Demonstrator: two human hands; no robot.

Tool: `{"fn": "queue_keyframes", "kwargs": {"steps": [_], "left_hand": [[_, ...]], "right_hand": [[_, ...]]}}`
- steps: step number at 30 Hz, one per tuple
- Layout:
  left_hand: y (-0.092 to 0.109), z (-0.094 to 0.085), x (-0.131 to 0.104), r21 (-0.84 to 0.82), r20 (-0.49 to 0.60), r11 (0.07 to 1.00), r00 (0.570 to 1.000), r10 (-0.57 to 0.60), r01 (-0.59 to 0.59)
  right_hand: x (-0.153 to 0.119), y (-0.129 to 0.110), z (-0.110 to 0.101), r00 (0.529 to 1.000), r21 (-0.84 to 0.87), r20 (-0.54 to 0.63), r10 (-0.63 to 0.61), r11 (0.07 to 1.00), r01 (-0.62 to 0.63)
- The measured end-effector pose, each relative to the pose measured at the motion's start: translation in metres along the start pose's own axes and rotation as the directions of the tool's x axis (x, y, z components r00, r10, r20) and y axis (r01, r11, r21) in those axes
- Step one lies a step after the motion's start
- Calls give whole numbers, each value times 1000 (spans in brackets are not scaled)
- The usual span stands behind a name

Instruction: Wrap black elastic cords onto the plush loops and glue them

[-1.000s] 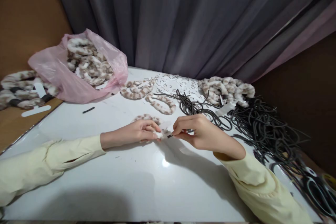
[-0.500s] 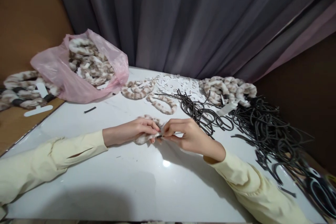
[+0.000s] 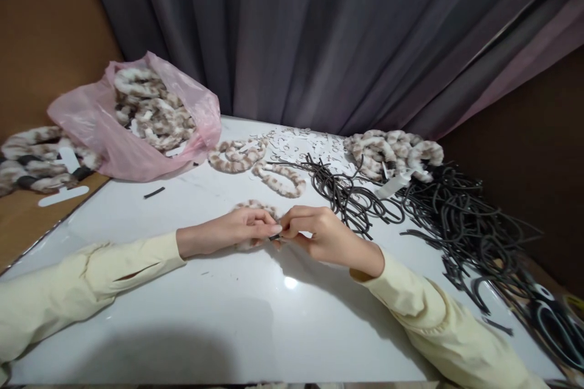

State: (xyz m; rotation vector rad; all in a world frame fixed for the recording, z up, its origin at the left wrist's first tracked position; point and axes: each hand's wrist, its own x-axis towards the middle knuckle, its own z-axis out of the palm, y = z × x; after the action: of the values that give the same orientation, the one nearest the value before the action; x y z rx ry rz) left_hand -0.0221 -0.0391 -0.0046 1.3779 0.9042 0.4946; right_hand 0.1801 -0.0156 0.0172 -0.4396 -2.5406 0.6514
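This looks like a small craft workspace, perhaps a corner of a room, set around a glossy white table (image 3: 182, 310). On the table's far side hang long dark grey fabric curtains (image 3: 274, 30). Batches of parts suggest piecework: a translucent pink plastic bag (image 3: 132, 155) of brown-and-white furry loops (image 3: 159, 118), heaped thin black flexible cords (image 3: 460, 219), and scattered small white tags (image 3: 305, 147).
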Motion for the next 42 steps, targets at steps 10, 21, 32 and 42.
{"fn": "queue_keyframes", "kwargs": {"steps": [10, 21, 32, 42], "left_hand": [[-11, 10, -4, 390, -151, 909, 964, 220, -147], [-18, 15, -10, 604, -82, 758, 927, 366, -246], [-22, 19, -15, 671, -9, 651, 874, 486, -355], [-14, 20, -13, 516, -204, 830, 910, 360, -213]], "right_hand": [[-1, -2, -2, 1000, 2, 30, 10, 1000, -10], [-4, 12, -9, 999, -282, 29, -32, 959, 39], [-2, 18, 18, 999, -309, 12, -36, 950, 38], [1, 8, 14, 991, -263, -134, 19, 963, -54]]}}
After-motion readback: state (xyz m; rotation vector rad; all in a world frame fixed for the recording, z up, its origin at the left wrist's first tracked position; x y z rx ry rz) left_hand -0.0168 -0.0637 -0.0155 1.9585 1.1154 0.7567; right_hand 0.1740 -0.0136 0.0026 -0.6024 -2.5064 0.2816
